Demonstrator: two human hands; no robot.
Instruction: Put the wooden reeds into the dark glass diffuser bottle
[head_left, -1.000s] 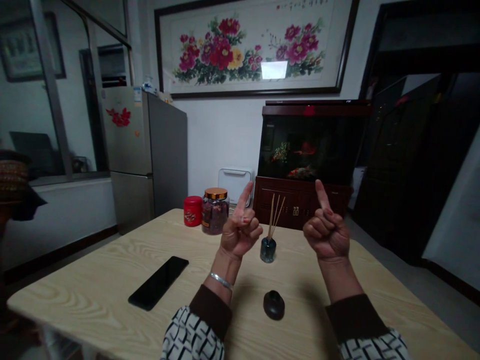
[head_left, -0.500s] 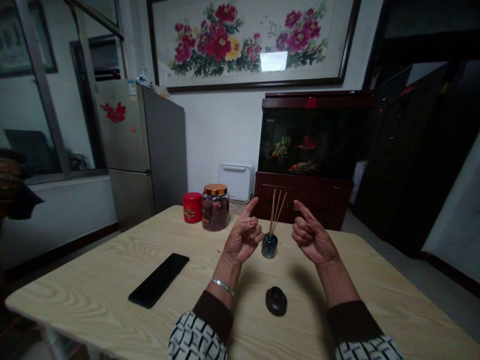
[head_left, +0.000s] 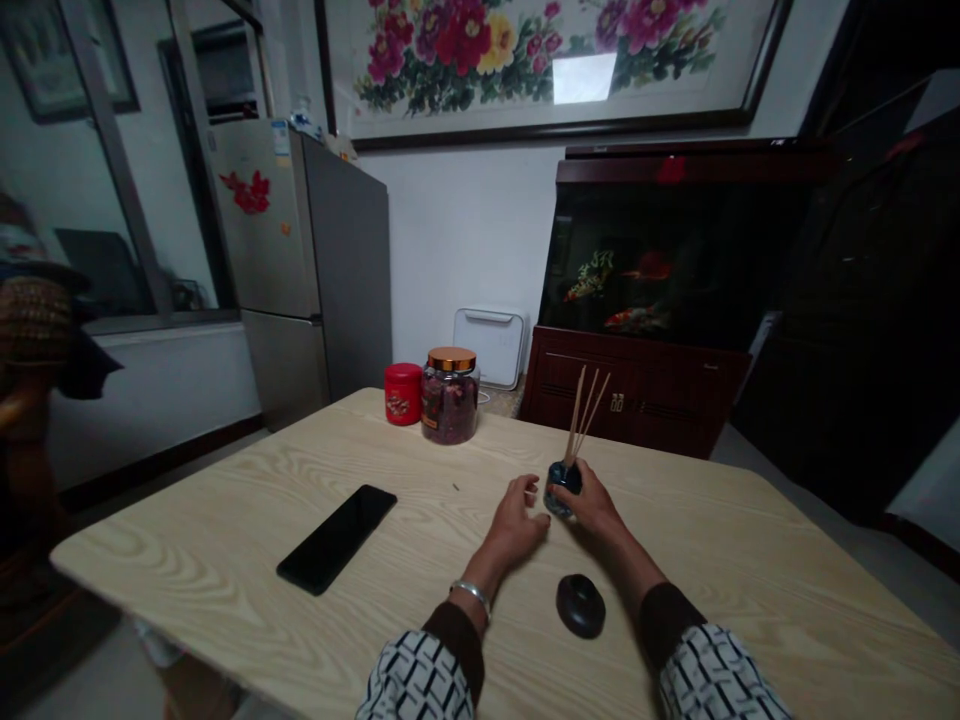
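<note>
A reed diffuser (head_left: pixel 556 496), a small dark glass bottle with several thin sticks standing in it, is on the wooden table (head_left: pixel 420 560). My right hand (head_left: pixel 594 500) grips the bottle from the right, thumb and fingers around its body. Just left of the bottle is my left hand (head_left: pixel 517 522), its fingers curved and apart with nothing in them. A dark, rounded object with a hollow in its top (head_left: pixel 580 606) lies nearer to me, between my forearms.
A black phone (head_left: pixel 337 540) lies at the left on the table. Farther back stand a red canister (head_left: pixel 403 394) and a clear jar (head_left: pixel 450 402) with a copper-coloured lid. Beyond the table are a fridge (head_left: pixel 349 270) and a fish tank (head_left: pixel 675 260).
Both hands have come down from pointing with raised index fingers. My right hand has taken hold of the diffuser bottle; my left has opened beside it. The view has tilted down slightly.
</note>
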